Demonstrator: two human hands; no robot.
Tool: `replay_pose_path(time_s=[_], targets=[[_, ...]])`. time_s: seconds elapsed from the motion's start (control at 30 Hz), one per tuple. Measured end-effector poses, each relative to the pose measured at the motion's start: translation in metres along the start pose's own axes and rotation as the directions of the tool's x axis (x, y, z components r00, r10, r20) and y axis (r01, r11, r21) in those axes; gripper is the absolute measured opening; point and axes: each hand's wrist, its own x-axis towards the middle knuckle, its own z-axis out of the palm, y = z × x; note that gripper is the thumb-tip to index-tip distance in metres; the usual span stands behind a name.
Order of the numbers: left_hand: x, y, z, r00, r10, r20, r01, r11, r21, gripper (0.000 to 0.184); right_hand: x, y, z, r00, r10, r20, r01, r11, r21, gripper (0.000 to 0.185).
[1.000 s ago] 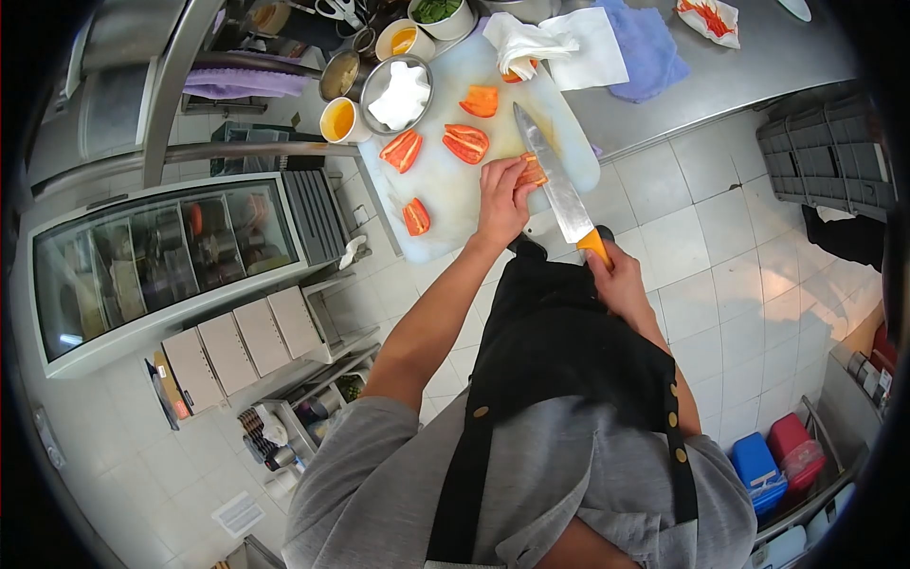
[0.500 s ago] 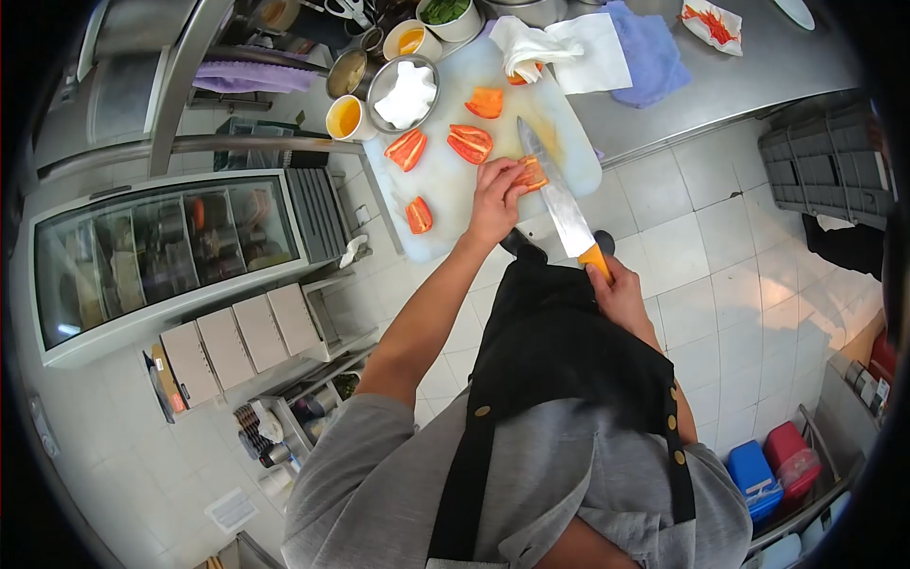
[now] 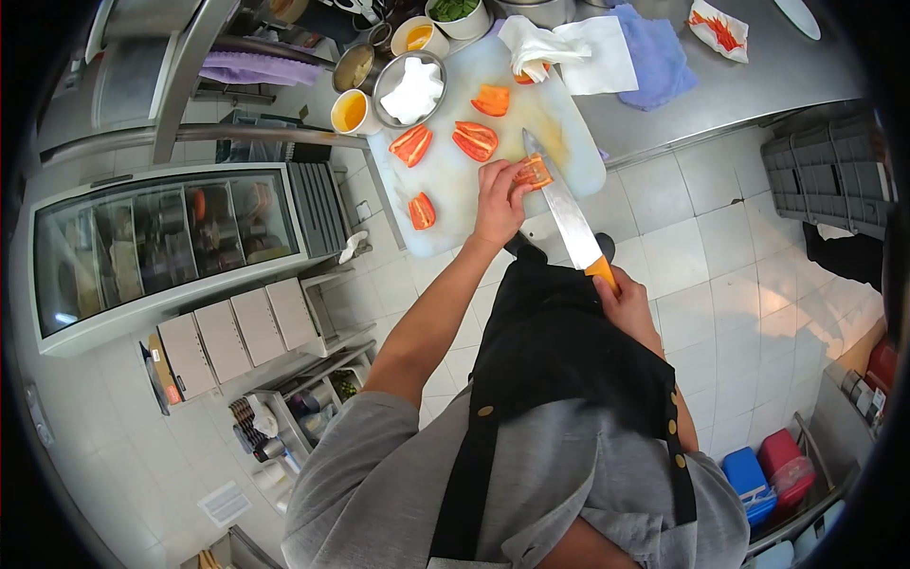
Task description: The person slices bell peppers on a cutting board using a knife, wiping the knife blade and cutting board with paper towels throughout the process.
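My left hand point(image 3: 498, 201) has its fingers closed on a piece of red bell pepper point(image 3: 535, 173) near the front of the white cutting board point(image 3: 445, 218). In my right hand point(image 3: 627, 302) is the yellow handle of a large kitchen knife point(image 3: 567, 211). Its blade lies along the right side of the pepper piece, tip pointing away from me. Other cut bell pepper pieces rest on the board: one point(image 3: 475, 141) in the middle, another point(image 3: 410, 146) to its left, a smaller one point(image 3: 422, 211) at the left edge, and an orange-red one point(image 3: 491, 100) farther back.
Along the board's left side stand a metal bowl point(image 3: 387, 98) with white paper and a cup of orange contents point(image 3: 352, 113). White paper towels point(image 3: 592, 57) overlap the far right corner, beside a purple cloth point(image 3: 654, 62). Red strips point(image 3: 720, 31) lie on paper farther right.
The whole view has shifted slightly. Both hands, the knife and the pepper piece keep nearly the same places relative to the board.
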Motion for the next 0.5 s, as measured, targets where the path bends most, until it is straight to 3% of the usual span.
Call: replay_pose_path(time_s=[0.13, 0.5], targets=[[-0.002, -0.002, 0.000, 1.000, -0.005, -0.009, 0.005, 1.000, -0.010, 0.037, 0.006, -0.005, -0.001, 1.000, -0.026, 0.008, 0.026, 1.000, -0.002, 0.029], [0.000, -0.003, 0.003, 0.999, -0.003, -0.048, 0.003, 1.000, 0.002, 0.038, 0.006, -0.004, -0.007, 0.986, 0.105, 0.132, -0.107, 0.994, 0.010, 0.030]])
